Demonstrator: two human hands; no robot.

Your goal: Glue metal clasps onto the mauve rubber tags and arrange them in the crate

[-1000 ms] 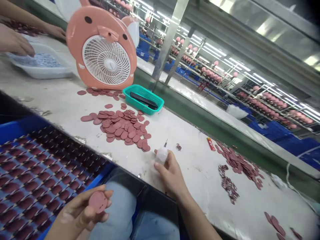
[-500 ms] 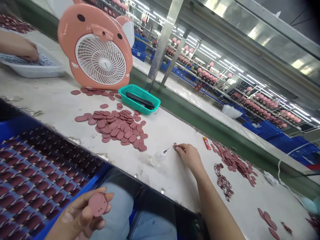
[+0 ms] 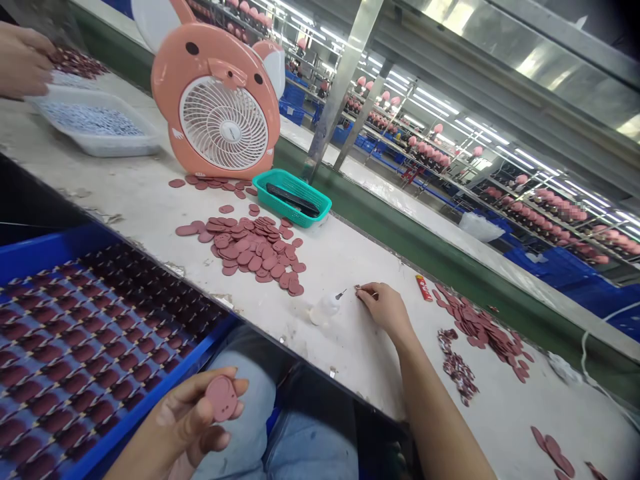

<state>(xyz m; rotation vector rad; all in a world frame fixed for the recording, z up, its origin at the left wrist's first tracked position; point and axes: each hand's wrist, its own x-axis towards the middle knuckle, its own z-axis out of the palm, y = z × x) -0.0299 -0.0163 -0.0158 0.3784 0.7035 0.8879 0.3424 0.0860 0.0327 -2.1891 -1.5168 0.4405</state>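
Note:
Between its thumb and fingers my left hand (image 3: 193, 420) holds a round dusty-pink disc (image 3: 221, 399) with small holes, over my lap. My right hand (image 3: 384, 305) is out on the white table, its fingertips pinched on something tiny that I cannot make out. Just left of those fingertips is a small white bottle (image 3: 324, 311) with a thin needle tip. A large pile of dusty-pink discs (image 3: 257, 250) lies left of the bottle. Right of my right forearm are a heap of small shiny dark-red pieces (image 3: 457, 368) and another disc pile (image 3: 480, 323).
A pink animal-shaped fan (image 3: 225, 113) and a green basket (image 3: 293, 197) with a black object stand at the back. A blue crate (image 3: 115, 360) of rowed pieces is at lower left. Another person's hand (image 3: 23, 61) is near a white tray (image 3: 115, 145). A red packet (image 3: 424, 288) lies right.
The view has shifted, so the table things appear farther right. The other person's hand has lifted out of the white tray. My left hand still holds the disc.

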